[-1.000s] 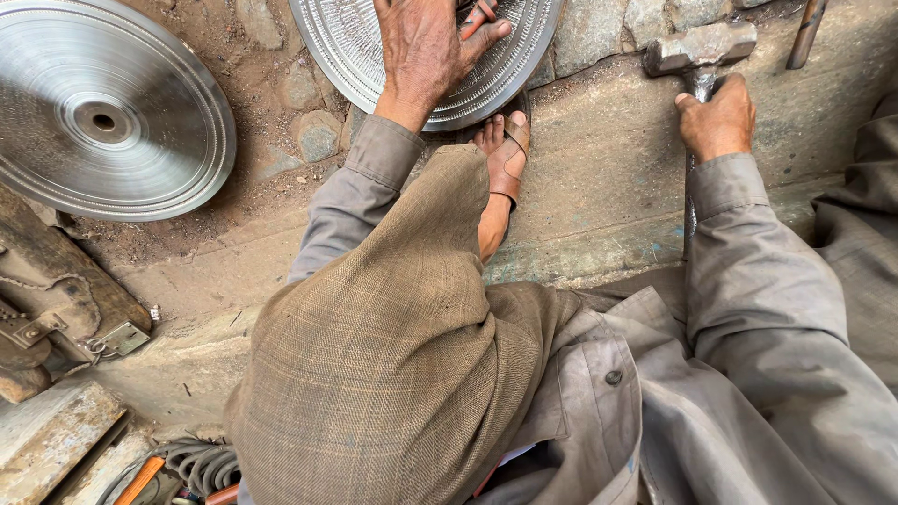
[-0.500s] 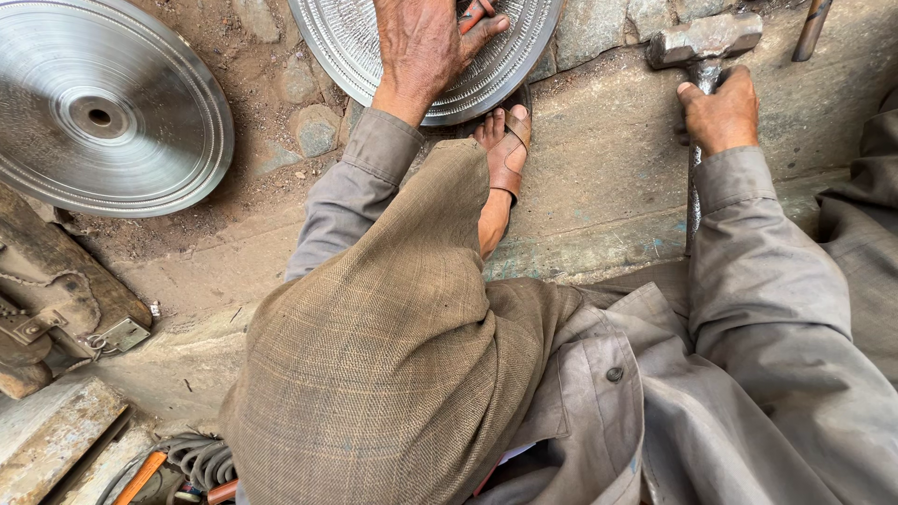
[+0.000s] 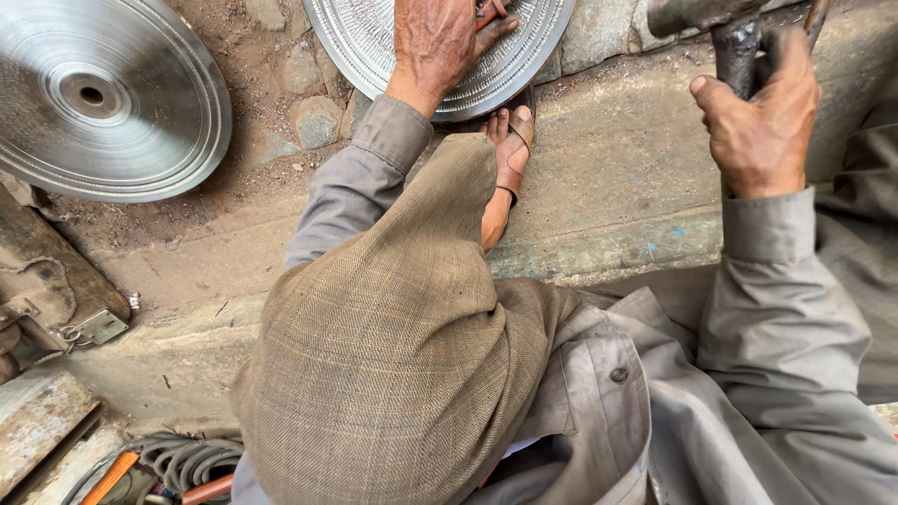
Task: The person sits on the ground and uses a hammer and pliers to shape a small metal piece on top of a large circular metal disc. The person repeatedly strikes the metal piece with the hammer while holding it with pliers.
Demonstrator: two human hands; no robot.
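Ground: the bare stone and packed-earth floor (image 3: 617, 178) carries everything here; a raised stone kerb runs across the middle, and the person sits just behind it.

Spare disc: a large, smooth, round silver metal disc with a centre hole (image 3: 103, 98) lies flat at the upper left, well apart from both hands, so it does not crowd the work.

Worked plate: a round silver metal plate with a finely dotted, hammered face (image 3: 374, 42) lies flat on the floor at the top edge, partly cut off by the frame. Its near rim sits just beside the toes of the sandalled foot (image 3: 510, 154), which likely braces it against sliding.

Knee: a bent knee in brown checked cloth (image 3: 402, 337) fills the centre and hides the floor beneath it.

Left hand (image 3: 435, 42): pressed palm-down on the plate, fingers spread flat to pin it; a small reddish tool (image 3: 488, 11) shows beside the fingers, though I cannot tell whether they hold it.

Right hand (image 3: 762, 117): fingers clenched around the dark handle of a steel-headed hammer (image 3: 734, 42), raised over the stone at the upper right.

Open room: bare stone lies between hammer and plate; rubble and the kerb edge hem the plate's near side.
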